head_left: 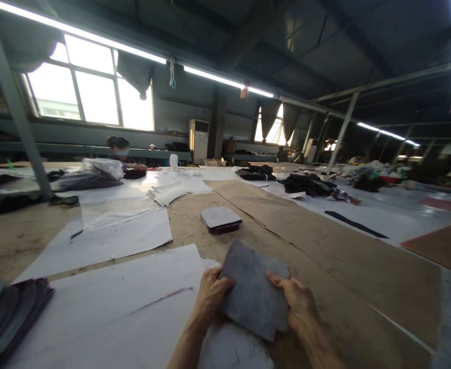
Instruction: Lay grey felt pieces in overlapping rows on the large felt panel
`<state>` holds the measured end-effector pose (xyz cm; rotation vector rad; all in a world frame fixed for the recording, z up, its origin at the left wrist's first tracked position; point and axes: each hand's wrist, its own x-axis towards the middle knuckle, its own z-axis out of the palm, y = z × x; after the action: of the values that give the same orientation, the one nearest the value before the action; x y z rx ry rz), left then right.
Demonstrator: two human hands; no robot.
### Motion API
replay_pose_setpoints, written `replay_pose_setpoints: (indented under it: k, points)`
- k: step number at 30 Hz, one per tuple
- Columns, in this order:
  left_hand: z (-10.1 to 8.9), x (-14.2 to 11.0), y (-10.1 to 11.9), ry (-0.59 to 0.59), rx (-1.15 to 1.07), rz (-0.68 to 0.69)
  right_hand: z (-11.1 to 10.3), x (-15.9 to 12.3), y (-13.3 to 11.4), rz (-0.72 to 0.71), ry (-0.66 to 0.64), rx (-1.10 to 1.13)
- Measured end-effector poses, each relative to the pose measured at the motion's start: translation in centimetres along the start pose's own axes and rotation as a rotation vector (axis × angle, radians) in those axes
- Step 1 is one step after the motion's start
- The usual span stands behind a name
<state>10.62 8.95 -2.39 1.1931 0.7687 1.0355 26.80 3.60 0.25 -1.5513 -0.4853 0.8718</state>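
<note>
Between my two hands is a grey, roughly square fabric piece (254,292), tilted above the table, with a notch at its lower edge. My left hand (212,292) grips its left side, the thumb lying on top. On the opposite edge, my right hand (296,302) is closed the same way, thumb on the upper face. Whether it is one layer or several, I cannot tell. Just beyond it, a small stack of similar grey pieces (221,218) with dark edges lies on brown paper. Fingers under the held piece are hidden.
White paper sheets (125,287) and brown paper (325,246) cover the table. Dark fabric pieces are stacked (14,318) at the near left. A metal post (16,102) rises at left. Dark cloth bundles (306,184) lie further back. A person (120,151) sits across the table.
</note>
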Motion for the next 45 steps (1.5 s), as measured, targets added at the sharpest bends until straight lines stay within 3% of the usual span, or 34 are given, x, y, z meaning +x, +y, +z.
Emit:
replay_pose_setpoints:
  k: [4, 10, 12, 13, 15, 17, 19, 21, 23, 27, 32, 36, 45]
  points:
    - [-1.3, 0.9, -0.4, 0.066, 0.165, -0.004, 1.3, 1.4, 1.1, -0.027, 0.031, -0.162]
    - [-1.2, 1.5, -0.6, -0.034, 0.198, -0.055, 0.1, 1.4, -0.2, -0.121, -0.011, -0.288]
    - [-0.8, 1.6, -0.8, -0.046, 0.212, -0.062, -0.3, 1.6, 0.0, -0.099, -0.049, -0.419]
    - [-0.5, 1.7, -0.9, -0.042, 0.229, -0.061, -0.3, 1.6, 0.1, -0.127, -0.007, -0.54]
    - [0.0, 1.7, -1.1, -0.017, 0.274, -0.053, 0.0, 1.8, 0.3, -0.358, 0.21, -0.818]
    - [0.3, 1.8, -1.2, 0.009, 0.309, -0.036, 1.2, 1.9, -0.1, -0.739, 0.412, -1.008]
    - [0.4, 1.8, -1.3, 0.016, 0.326, -0.022, 3.4, 2.5, -1.1, -1.047, 0.372, -1.09]
    - [0.4, 1.9, -1.3, 0.013, 0.333, -0.018, 6.4, 3.8, -2.2, -1.151, 0.176, -1.16]
    - [0.3, 2.0, -1.3, 0.019, 0.338, -0.024, 9.7, 5.7, -3.0, -1.164, 0.005, -1.214]
    - [0.3, 2.1, -1.4, 0.038, 0.345, -0.042, 15.3, 10.0, -2.8, -1.193, -0.192, -1.285]
    - [0.3, 2.2, -1.4, 0.058, 0.365, -0.067, 19.4, 13.6, -1.8, -1.187, -0.339, -1.308]
    - [0.2, 2.3, -1.3, 0.063, 0.35, -0.089, 20.6, 15.2, -2.1, -1.105, -0.367, -1.275]
    - [0.2, 2.4, -1.1, 0.025, 0.256, -0.091, 20.0, 16.8, -4.7, -0.816, -0.394, -1.202]
